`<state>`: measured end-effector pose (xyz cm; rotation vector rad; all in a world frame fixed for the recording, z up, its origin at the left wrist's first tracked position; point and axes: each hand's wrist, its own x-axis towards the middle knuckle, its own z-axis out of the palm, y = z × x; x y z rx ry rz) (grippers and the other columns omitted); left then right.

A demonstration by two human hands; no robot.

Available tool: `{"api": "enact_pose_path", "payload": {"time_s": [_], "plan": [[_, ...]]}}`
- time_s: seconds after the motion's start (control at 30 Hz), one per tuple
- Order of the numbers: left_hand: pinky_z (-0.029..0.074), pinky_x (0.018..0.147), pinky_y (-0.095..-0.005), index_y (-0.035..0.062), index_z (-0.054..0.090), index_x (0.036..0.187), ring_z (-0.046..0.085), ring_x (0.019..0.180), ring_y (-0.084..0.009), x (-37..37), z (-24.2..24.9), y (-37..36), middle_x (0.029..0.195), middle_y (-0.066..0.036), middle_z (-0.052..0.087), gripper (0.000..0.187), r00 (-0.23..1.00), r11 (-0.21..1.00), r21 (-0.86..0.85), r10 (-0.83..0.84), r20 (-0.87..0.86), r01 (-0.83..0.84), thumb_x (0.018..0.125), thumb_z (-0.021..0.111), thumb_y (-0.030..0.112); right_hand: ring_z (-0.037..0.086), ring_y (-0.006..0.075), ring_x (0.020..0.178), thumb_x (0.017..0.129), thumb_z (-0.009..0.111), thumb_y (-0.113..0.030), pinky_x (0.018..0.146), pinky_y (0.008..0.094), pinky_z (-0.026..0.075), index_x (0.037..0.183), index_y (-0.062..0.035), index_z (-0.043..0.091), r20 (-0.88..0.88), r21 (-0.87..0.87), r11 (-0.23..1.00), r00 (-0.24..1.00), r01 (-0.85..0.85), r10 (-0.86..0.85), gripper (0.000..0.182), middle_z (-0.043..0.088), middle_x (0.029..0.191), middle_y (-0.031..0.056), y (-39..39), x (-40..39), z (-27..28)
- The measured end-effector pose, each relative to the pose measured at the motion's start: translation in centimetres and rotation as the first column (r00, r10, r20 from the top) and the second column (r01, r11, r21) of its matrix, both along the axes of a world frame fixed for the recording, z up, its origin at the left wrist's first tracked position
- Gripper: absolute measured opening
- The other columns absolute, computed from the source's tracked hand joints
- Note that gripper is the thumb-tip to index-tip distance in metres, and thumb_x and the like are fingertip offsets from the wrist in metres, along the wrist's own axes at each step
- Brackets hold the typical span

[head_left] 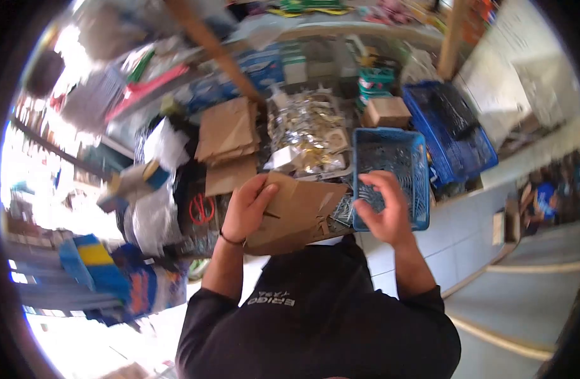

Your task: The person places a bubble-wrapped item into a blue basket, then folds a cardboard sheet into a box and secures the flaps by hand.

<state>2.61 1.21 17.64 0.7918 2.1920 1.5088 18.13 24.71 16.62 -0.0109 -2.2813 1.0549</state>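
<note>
The left hand [247, 207] pinches a brown paper piece [299, 211] near its left edge, thumb laid on top and fingers mostly hidden beneath (whether it is a flat bag or a folded sheet, I cannot tell), and the paper reaches out in front of the person's torso toward the blue plastic basket [423, 174]. The right hand [391, 211] is held over the near part of that basket, thumb and fingers spread well apart with nothing visible between them; whether it touches the basket is unclear. Good handling here calls for a firm but light pinch, since paper gripped at one side is likely to sag or crease at the free end. Keeping the sheet supported from below and clear of the loose thin metal pieces [343, 211], which lie just beside the basket, should spare it snags. The right hand would work best kept relaxed, meeting anything pointed side-on. Further back, the brown paper stack [228, 129] sits close enough that sleeves and wrists deserve care around it.
</note>
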Motion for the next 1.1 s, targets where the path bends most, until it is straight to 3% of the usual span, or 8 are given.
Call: {"api": "enact_pose_path", "payload": {"time_s": [0.13,0.23,0.4,0.6,0.7,0.77,0.93,1.1], "plan": [[0.045,0.069,-0.0262,-0.0025,0.06,0.103,0.053,0.077,-0.0086,-1.0,-1.3,-3.1,0.081,-0.006,0.062,0.026,0.999,0.98,0.198,-0.008,0.04,0.0,0.093,0.056,0.021,0.055,0.0269,0.104,0.076,0.075,-0.018,0.089,0.038,0.044,0.126,-0.0051,0.047,0.067,0.047,0.995,0.994,-0.088,0.085,0.059,0.056,0.107,0.0144,-4.5,-4.2,-0.7],[0.044,0.072,-0.0243,-0.0027,0.059,0.106,0.053,0.081,-0.0072,-1.2,-1.5,-5.1,0.086,-0.004,0.062,0.028,0.994,0.961,0.273,0.003,0.113,-0.034,0.094,0.054,0.022,0.057,0.0235,0.102,0.078,0.074,-0.015,0.088,0.036,0.044,0.128,-0.005,0.044,0.17,-0.234,0.961,0.967,-0.146,0.188,0.059,0.058,0.105,0.0112,-6.2,-4.9,-1.6],[0.043,0.077,-0.0213,-0.0021,0.058,0.108,0.051,0.085,-0.0058,-2.6,-2.8,-7.0,0.093,0.0,0.06,0.027,0.974,0.865,0.46,0.13,0.185,-0.203,0.097,0.051,0.021,0.058,0.0123,0.095,0.087,0.064,-0.008,0.083,0.0273,0.045,0.121,-0.0015,0.049,0.094,-0.706,0.671,0.908,-0.228,0.408,0.039,0.061,0.102,0.0034,-7.6,-5.4,-4.1],[0.042,0.08,-0.0233,0.0012,0.054,0.114,0.052,0.094,-0.0083,-3.7,-4.1,-9.6,0.103,-0.001,0.058,0.024,0.943,0.733,0.594,0.241,0.229,-0.332,0.094,0.052,0.015,0.058,0.0097,0.088,0.089,0.062,-0.009,0.08,0.0241,0.045,0.114,0.0009,0.054,0.082,-0.602,0.745,0.906,-0.288,0.416,0.028,0.063,0.1,0.004,-10.0,-7.1,-2.6],[0.041,0.084,-0.0277,0.0037,0.051,0.119,0.052,0.103,-0.0153,-4.3,-4.3,-10.7,0.113,-0.005,0.056,0.034,0.901,0.737,0.551,0.427,0.07,-0.392,0.087,0.059,0.013,0.059,0.0117,0.078,0.088,0.064,-0.011,0.074,0.0247,0.046,0.106,0.0009,0.059,0.113,-0.414,0.87,0.933,-0.268,0.341,0.023,0.064,0.093,0.0071,-10.6,-8.3,-1.8],[0.04,0.087,-0.032,0.0047,0.052,0.12,0.052,0.106,-0.0211,-4.4,-3.7,-11.2,0.115,-0.008,0.056,0.039,0.855,0.834,0.436,0.465,-0.228,-0.338,0.083,0.062,0.012,0.059,0.0131,0.076,0.087,0.064,-0.011,0.071,0.0253,0.046,0.105,0.0005,0.06,0.143,-0.303,0.915,0.936,-0.267,0.32,0.021,0.064,0.09,0.0083,-10.7,-9.0,-1.1],[0.036,0.093,-0.0365,0.0061,0.055,0.117,0.049,0.113,-0.0281,-3.5,-0.9,-10.8,0.117,-0.011,0.056,0.038,0.739,0.986,0.078,0.164,-0.653,-0.15,0.082,0.063,0.016,0.059,0.0165,0.072,0.087,0.064,-0.012,0.067,0.0273,0.047,0.103,-0.0005,0.061,0.135,-0.088,0.952,0.944,-0.292,0.302,0.021,0.063,0.086,0.009,-11.4,-10.5,0.9],[0.045,0.074,-0.0359,0.0036,0.06,0.103,0.06,0.084,-0.0317,-4.6,-1.9,-10.2,0.087,-0.014,0.063,0.023,0.936,0.994,0.113,0.03,-0.35,0.01,0.086,0.061,0.019,0.059,0.022,0.079,0.082,0.067,-0.009,0.072,0.0292,0.047,0.103,-0.0008,0.061,0.086,0.163,0.94,0.954,-0.299,0.288,0.023,0.061,0.09,0.0102,-11.1,-12.1,2.1]]}}
